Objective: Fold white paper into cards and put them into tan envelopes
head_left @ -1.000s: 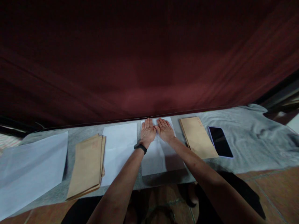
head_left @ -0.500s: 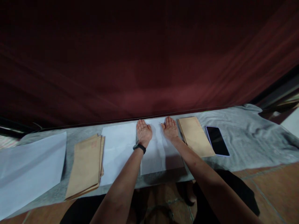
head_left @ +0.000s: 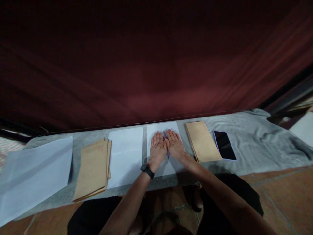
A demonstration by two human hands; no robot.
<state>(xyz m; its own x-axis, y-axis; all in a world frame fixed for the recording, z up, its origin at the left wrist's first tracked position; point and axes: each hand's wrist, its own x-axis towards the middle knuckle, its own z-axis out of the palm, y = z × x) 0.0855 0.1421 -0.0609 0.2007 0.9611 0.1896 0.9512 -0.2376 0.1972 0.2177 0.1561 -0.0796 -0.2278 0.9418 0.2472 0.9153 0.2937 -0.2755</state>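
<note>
My left hand (head_left: 157, 148) and my right hand (head_left: 174, 144) lie flat side by side on a white sheet of paper (head_left: 161, 129), fingers stretched out and pointing away from me. The thumbs nearly touch at the middle of the sheet. A black band (head_left: 147, 170) is on my left wrist. Neither hand holds anything. The sheet lies on a grey cloth (head_left: 256, 143) that covers a low surface.
Left of the sheet lie another white sheet (head_left: 125, 153), a stack of brown envelopes (head_left: 94, 169) and a large white sheet (head_left: 31, 176). To the right are a brown envelope (head_left: 201, 140) and a dark phone (head_left: 224, 145). A dark red curtain (head_left: 156, 65) hangs behind.
My hands were together at the sheet's far edge, spread apart to its two sides, and have now come back together nearer the middle of the sheet, closer to me.
</note>
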